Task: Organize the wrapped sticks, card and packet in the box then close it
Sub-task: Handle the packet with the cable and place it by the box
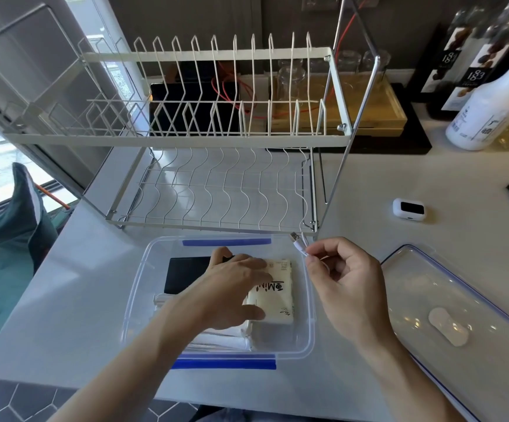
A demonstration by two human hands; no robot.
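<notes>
Behind box (306, 303): dish rack (204, 138); lid (460, 315) right.

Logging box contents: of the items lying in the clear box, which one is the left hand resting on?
The cream tissue packet at the box's right: the left hand lies across it, while the black card and wrapped sticks lie beside or beneath.

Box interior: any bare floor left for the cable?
Little. The box holds the black card rear-left, the packet right under the left hand, wrapped sticks in front. Bare counter lies between dish rack and lid.
</notes>
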